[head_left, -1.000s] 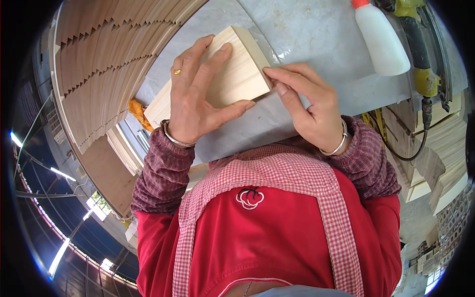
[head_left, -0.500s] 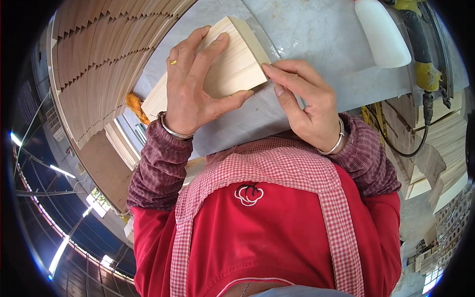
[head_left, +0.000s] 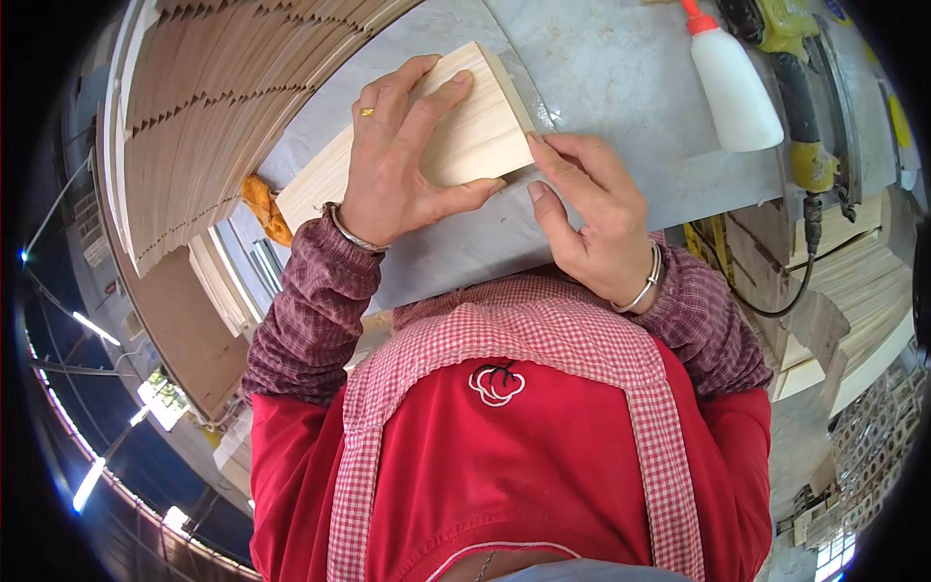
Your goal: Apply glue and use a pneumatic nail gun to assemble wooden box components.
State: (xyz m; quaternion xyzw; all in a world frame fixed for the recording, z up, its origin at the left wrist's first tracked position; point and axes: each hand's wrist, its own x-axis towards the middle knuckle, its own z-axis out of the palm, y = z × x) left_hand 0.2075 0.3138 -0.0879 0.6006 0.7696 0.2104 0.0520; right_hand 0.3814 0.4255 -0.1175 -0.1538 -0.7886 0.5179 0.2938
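A pale wooden board (head_left: 485, 126) lies slanted on the grey tabletop, its cut end toward the upper right. My left hand (head_left: 393, 160) grips it from the left, fingers spread over the top face and thumb along the near edge. At the board's near right corner, my right hand (head_left: 601, 213) touches the end with the tip of its index finger. Its thumb hangs apart below, and I see nothing held between the two. Part of the board is covered by my left hand.
Tall stacks of wooden strips (head_left: 213, 107) rise at the left, beside an orange cloth (head_left: 265, 209). On the grey tabletop (head_left: 592, 68) lies a white squeeze bottle (head_left: 737, 92) with a red cap. Right of it is a yellow-and-black power tool (head_left: 810, 116) with a hose. More wood (head_left: 853, 301) is stacked lower right.
The view has shifted a little, so the board sits slightly farther right and the bottle's red cap shows more. Both hands keep nearly the same hold, with the right index finger still at the corner.
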